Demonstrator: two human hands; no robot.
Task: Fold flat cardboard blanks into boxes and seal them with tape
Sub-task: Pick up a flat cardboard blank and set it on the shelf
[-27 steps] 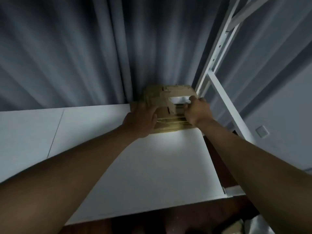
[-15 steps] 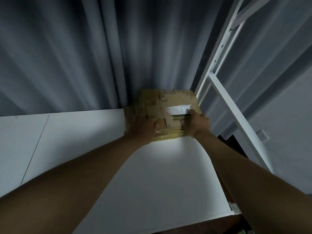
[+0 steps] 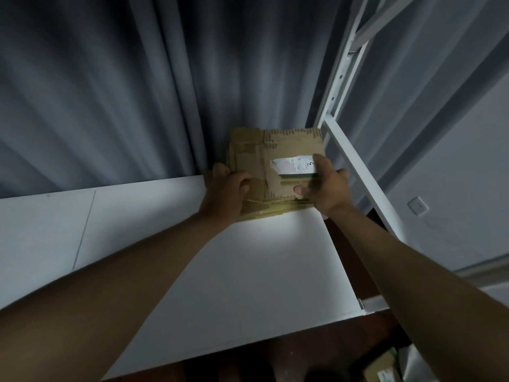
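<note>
A stack of flat brown cardboard blanks (image 3: 286, 150) lies at the far right corner of the white table (image 3: 248, 271), against the grey curtain. The top blank bears a torn white label (image 3: 292, 165) and old tape strips. My left hand (image 3: 225, 195) grips the stack's near left corner, fingers curled over the top. My right hand (image 3: 323, 186) holds the right side of the top blank, thumb under its near edge and fingers over the label's end.
A white metal rack frame (image 3: 355, 166) rises just right of the stack. The grey curtain (image 3: 137, 92) hangs behind the table. A wall socket (image 3: 418, 205) sits on the right wall. More cardboard (image 3: 384, 368) lies on the floor at the bottom right.
Both hands shifted on the stack: the left slid to the left corner and the right moved to the right edge, lifting the top blank slightly. The camera came closer.
</note>
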